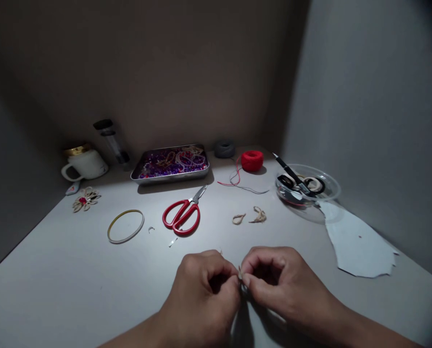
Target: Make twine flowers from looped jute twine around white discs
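Observation:
My left hand and my right hand meet near the table's front edge, fingers curled and fingertips pinched together. Between them is a tiny tan piece of straw-like cord, mostly hidden by the fingers. Just beyond lie two small tan cord loops. Red-handled scissors lie shut a little further left.
A thin ring and a straw flower with a red centre lie left. At the back stand a mug, a bead tray, a grey spool and red thread. Right: a clear dish and white paper.

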Available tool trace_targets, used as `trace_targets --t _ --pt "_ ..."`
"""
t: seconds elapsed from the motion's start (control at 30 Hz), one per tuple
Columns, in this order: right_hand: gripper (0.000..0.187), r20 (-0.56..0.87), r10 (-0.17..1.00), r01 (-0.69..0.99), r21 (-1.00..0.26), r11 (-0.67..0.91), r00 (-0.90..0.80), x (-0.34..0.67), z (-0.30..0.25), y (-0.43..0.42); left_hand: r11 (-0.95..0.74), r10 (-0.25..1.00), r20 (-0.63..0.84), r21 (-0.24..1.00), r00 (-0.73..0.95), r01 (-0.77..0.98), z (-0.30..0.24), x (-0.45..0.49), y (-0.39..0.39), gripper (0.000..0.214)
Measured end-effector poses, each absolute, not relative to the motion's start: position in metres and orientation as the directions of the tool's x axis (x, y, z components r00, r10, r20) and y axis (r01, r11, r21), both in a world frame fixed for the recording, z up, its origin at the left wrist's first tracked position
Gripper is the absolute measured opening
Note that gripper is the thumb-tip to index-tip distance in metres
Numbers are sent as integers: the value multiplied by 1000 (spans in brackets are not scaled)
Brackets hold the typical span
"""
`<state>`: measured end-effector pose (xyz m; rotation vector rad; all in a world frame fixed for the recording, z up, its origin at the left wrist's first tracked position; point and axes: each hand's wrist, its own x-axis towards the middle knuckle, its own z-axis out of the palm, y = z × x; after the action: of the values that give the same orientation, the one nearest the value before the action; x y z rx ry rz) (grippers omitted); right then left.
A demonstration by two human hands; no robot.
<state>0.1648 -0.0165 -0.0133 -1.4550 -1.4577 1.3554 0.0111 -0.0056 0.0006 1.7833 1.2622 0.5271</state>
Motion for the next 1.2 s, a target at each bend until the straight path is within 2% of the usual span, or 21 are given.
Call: trace_targets --t 0.37,0.6,0.73,1.0,1.2 --pt "6 -216 962 269 -949 -167 -165 165 -11 -16 -66 911 -162 851 379 522 -1 11 -4 18" --pt "6 -258 952 247 -945 -213 -164 165 -10 -15 124 896 -297 881 330 456 3 13 -1 15" --pt "6 -336 921 134 -940 -315 -196 167 -10 -13 254 862 -377 899 338 357 5 13 1 16" --pt "8 -409 863 -205 -855 -476 -297 168 -17 -13 344 831 -422 902 363 261 2 13 4 12" --pt "10 -417 848 -285 -812 -509 -327 169 -19 -13 411 817 -447 894 364 177 1 13 5 8"
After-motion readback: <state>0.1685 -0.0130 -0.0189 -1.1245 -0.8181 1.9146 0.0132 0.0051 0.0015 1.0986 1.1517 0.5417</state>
